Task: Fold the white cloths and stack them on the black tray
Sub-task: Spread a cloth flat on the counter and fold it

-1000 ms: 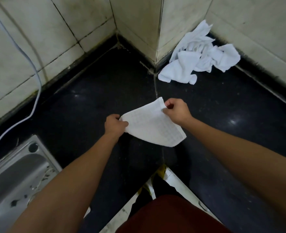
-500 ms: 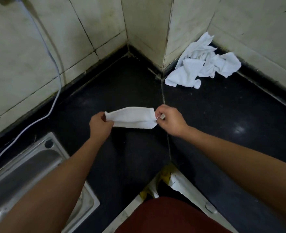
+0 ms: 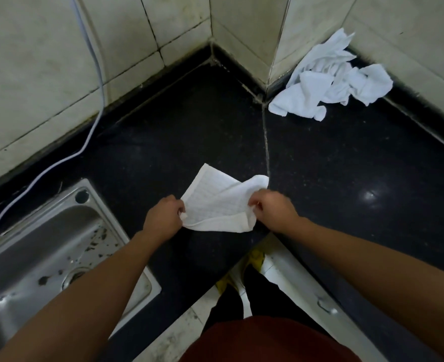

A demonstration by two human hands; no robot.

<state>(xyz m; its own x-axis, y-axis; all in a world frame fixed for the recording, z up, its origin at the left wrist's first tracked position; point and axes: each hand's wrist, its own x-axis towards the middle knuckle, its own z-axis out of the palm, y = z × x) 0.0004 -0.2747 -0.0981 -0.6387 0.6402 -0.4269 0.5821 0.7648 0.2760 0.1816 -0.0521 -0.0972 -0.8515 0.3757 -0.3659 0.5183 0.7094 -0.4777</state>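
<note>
A white waffle-weave cloth [image 3: 217,205] hangs between my two hands just above the black countertop [image 3: 189,142]. My left hand [image 3: 163,218] pinches its near left corner. My right hand [image 3: 273,211] pinches the near right edge, where the cloth bunches. The far edge of the cloth flips up and away from me. A crumpled pile of white cloths [image 3: 328,79] lies at the back right, against the tiled wall. No black tray shows in this view.
A steel sink [image 3: 40,252] with dark specks sits at the left. A white cable [image 3: 90,116] runs down the tiled wall onto the counter. The counter's corner edge and white cabinet fronts [image 3: 302,286] lie just below my hands.
The cloth went from a spread sheet to a narrow stretched band, and now its far side flips up and out. Both hands moved closer to me.
</note>
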